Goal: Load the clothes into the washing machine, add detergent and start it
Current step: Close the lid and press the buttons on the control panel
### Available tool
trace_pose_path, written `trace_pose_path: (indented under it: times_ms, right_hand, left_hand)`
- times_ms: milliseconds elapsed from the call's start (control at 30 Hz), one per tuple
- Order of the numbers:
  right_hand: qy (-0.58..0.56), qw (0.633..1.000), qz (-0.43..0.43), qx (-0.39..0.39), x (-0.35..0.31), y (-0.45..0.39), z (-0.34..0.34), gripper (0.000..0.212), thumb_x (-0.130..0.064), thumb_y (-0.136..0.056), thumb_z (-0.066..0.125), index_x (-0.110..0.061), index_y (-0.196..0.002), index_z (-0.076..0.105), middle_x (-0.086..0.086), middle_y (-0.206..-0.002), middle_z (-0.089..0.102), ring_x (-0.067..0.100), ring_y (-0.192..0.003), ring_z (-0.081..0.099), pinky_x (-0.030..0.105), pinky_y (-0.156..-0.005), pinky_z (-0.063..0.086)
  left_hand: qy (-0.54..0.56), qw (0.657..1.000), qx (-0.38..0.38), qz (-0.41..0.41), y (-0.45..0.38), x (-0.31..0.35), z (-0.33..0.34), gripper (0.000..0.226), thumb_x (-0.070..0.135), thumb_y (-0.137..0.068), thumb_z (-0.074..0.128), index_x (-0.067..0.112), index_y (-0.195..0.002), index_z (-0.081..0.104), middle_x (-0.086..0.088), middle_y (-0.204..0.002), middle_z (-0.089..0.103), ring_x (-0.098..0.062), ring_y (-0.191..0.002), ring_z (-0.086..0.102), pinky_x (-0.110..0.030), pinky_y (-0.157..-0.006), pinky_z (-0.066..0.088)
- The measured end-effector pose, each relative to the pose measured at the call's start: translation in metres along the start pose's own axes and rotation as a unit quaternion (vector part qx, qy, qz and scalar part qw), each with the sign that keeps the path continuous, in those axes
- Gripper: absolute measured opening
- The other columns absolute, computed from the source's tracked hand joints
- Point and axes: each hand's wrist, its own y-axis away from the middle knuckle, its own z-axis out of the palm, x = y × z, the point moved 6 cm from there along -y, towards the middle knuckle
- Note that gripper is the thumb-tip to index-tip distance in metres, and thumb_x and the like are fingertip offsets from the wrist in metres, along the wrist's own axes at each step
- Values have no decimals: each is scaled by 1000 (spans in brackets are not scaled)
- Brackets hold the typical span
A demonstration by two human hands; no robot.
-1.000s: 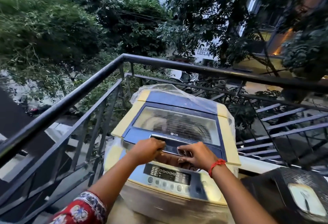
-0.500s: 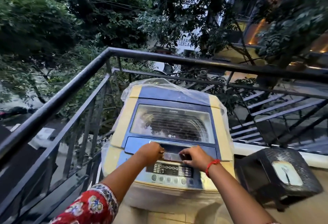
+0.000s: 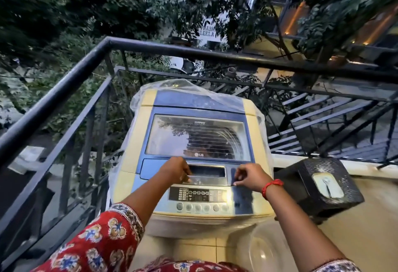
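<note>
A blue and cream top-load washing machine point(image 3: 193, 103) stands in the balcony corner, with clear plastic draped over its back. Its windowed lid point(image 3: 198, 136) lies flat, and something dark shows faintly through the glass. My left hand point(image 3: 175, 170) grips the left end of the lid handle point(image 3: 206, 171), fingers curled under it. My right hand point(image 3: 251, 177) sits just right of the handle, with thumb and fingertips pinched at the lid's front edge. The control panel point(image 3: 198, 195), with its row of round buttons, is just below both hands. No clothes or detergent are in plain view.
A black metal railing point(image 3: 64, 90) runs close along the machine's left and back. To the right stands a black wicker stool point(image 3: 336, 174) with a cream object on top. A pale round tub point(image 3: 258, 250) sits on the tiled floor below the machine's front.
The lid's front, raised slightly a second ago, now lies flat. My right hand has slid right off the handle recess. The view has tilted down.
</note>
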Motion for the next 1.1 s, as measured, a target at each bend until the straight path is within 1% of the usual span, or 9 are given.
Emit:
trace_pose_path:
  times_ms: [67, 133, 233, 300, 433, 533, 833, 967, 1100]
  right_hand:
    - [16, 999, 25, -21, 21, 7, 2, 28, -24, -64, 89, -17, -78, 66, -5, -73, 62, 12, -71, 59, 19, -65, 47]
    - [-2, 999, 38, -21, 35, 10, 5, 32, -24, -61, 91, -19, -75, 63, -7, -71, 60, 9, -64, 54, 17, -60, 44]
    - [-13, 999, 31, -26, 40, 5, 9, 34, -23, -57, 93, -22, -70, 62, -8, -69, 58, 4, -58, 48, 12, -55, 41]
    - [-19, 999, 29, -38, 40, 1, 9, 37, -21, -54, 95, -23, -68, 61, -8, -69, 57, 6, -58, 48, 17, -57, 44]
    - [-20, 997, 31, -74, 41, -3, 10, 45, -20, -46, 97, -18, -71, 60, -5, -70, 56, 10, -61, 47, 25, -59, 46]
    - [-26, 996, 27, -81, 40, -4, 11, 47, -20, -45, 98, -18, -71, 58, -4, -72, 54, 10, -62, 46, 25, -60, 45]
    - [-36, 995, 34, -83, 40, -5, 13, 48, -24, -46, 97, -15, -75, 59, -1, -75, 56, 12, -65, 46, 30, -62, 48]
    - [-29, 997, 33, -68, 42, -6, 14, 50, -24, -44, 97, -17, -73, 57, -3, -73, 54, 11, -61, 43, 26, -57, 41]
    - [-29, 997, 25, -67, 44, -8, 16, 51, -24, -44, 97, -19, -71, 54, -2, -74, 53, 11, -60, 42, 25, -56, 40]
  left_hand:
    - [53, 999, -1, -14, -2, -5, -1, 16, 4, -76, 79, 8, -92, 76, -10, -79, 71, -16, -63, 65, -23, -59, 53]
    - [89, 996, -3, -30, -2, -7, -1, 13, 1, -74, 80, 6, -85, 76, -7, -67, 67, -14, -54, 61, -19, -50, 50]
    - [111, 993, -7, -48, -3, -7, -2, 18, 4, -69, 85, 6, -84, 76, -7, -65, 65, -20, -58, 62, -26, -58, 56]
    - [113, 992, -13, -58, -2, -6, -2, 18, 7, -69, 86, 9, -83, 76, -5, -67, 66, -21, -64, 64, -30, -66, 59]
    - [115, 991, -19, -62, -2, -5, -3, 19, 10, -67, 87, 18, -74, 71, 2, -64, 64, -13, -57, 62, -17, -48, 47]
    - [134, 987, -23, -82, -2, -6, -3, 21, 8, -66, 88, 17, -74, 70, -3, -71, 67, -15, -59, 62, -18, -45, 46]
    - [132, 988, -8, -83, 0, -6, -3, 26, 11, -65, 88, 9, -88, 75, -5, -76, 69, -20, -69, 67, -20, -55, 51]
    - [117, 991, 0, -63, 0, -5, -5, 34, 15, -65, 89, 7, -95, 76, -13, -91, 74, -26, -84, 72, -34, -80, 59]
    - [125, 990, 5, -65, 0, -6, -4, 33, 14, -66, 89, 6, -95, 75, -15, -91, 74, -28, -85, 72, -31, -77, 58]
